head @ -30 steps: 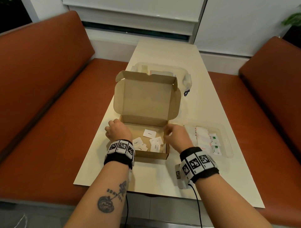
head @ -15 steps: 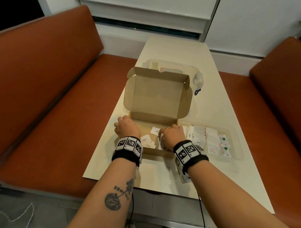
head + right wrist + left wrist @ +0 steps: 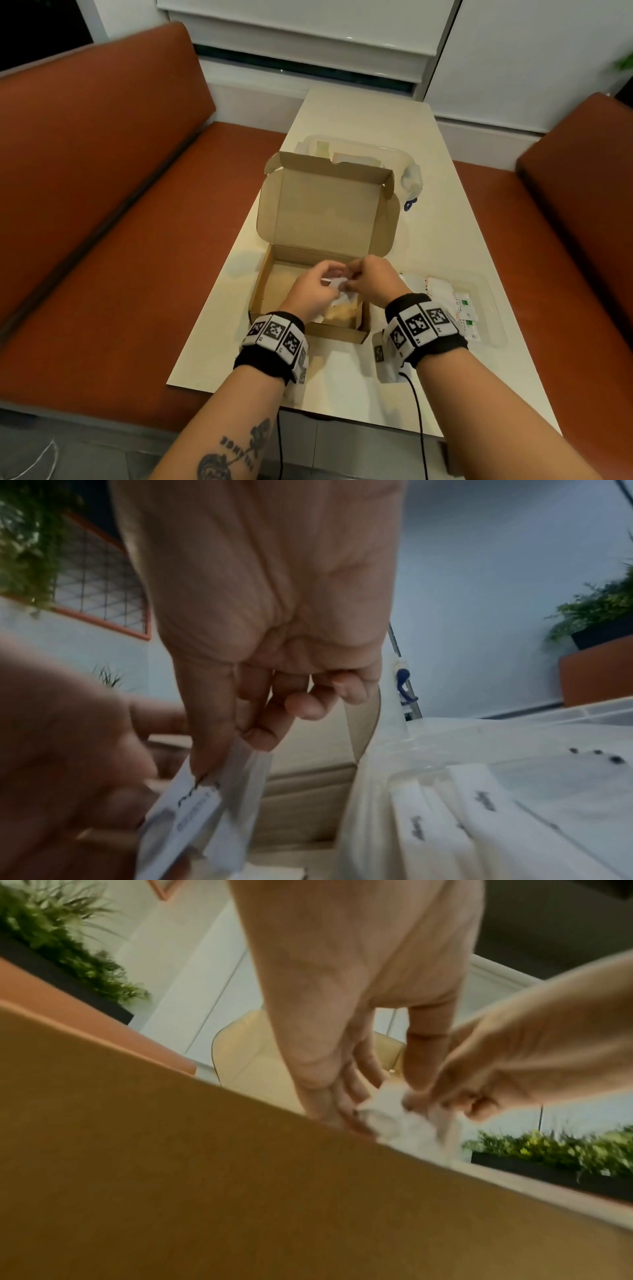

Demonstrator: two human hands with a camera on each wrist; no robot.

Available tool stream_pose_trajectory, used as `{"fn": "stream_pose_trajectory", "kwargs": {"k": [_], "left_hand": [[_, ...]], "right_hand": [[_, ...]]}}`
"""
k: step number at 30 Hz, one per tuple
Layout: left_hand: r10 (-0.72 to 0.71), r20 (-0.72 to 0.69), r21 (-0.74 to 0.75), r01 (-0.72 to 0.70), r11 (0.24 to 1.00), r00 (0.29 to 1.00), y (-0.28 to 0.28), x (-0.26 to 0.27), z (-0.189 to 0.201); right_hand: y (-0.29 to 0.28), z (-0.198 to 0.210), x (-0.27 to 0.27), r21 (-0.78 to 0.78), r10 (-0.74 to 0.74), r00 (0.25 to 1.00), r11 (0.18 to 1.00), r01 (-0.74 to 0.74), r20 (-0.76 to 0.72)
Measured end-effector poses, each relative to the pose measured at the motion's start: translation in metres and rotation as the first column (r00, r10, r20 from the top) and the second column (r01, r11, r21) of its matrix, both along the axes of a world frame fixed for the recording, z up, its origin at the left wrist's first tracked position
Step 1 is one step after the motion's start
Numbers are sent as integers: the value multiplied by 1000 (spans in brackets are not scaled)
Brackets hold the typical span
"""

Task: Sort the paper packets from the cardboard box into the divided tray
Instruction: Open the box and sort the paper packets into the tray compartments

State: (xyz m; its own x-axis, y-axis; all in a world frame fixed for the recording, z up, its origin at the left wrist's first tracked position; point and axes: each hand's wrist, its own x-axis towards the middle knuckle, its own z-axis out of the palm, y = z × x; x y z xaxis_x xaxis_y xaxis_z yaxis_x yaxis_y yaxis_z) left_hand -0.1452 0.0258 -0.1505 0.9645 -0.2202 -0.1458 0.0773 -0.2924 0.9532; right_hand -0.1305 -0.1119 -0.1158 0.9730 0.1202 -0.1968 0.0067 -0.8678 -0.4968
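Observation:
The open cardboard box point(image 3: 274, 291) sits mid-table with its lid upright. Both hands meet just above its right half, holding a bunch of white paper packets point(image 3: 337, 283) between them. My left hand point(image 3: 327, 279) holds the bunch from the left, fingers pointing down around it point(image 3: 394, 1123). From the right, my right hand point(image 3: 354, 279) pinches printed packets point(image 3: 202, 804) between thumb and fingers. The clear divided tray point(image 3: 493, 308) lies right of the box, with rows of white packets point(image 3: 479, 813) and some green-marked ones point(image 3: 466, 305) in it.
A clear plastic container point(image 3: 363, 150) stands behind the box lid, with a white object and blue hook point(image 3: 411, 192) beside it. Orange bench seats point(image 3: 120, 257) flank the narrow table point(image 3: 359, 387). A black cable point(image 3: 419, 421) runs from my right wristband.
The hands were apart at the box's sides with packets loose on its floor. They have come together and lifted the packets in a bunch; the floor's left part now shows bare.

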Motion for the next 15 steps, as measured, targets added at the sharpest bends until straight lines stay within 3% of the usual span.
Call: {"fn": "stream_pose_trajectory", "kwargs": {"k": [4, 8, 11, 15], "left_hand": [[16, -17, 37, -15, 999, 1000, -1, 4, -8], [177, -27, 21, -176, 984, 984, 3, 11, -17], [302, -79, -49, -307, 951, 950, 7, 18, -22], [369, -127, -122, -384, 915, 921, 11, 22, -29]], "right_hand": [[4, 3, 1, 54, -7, 1000, 999, 6, 13], [0, -1, -3, -111, 24, 998, 994, -18, 57], [-3, -3, -8, -280, 119, 992, 952, -126, -40], [1, -6, -14, -412, 196, 959, 871, -267, -206]]}}
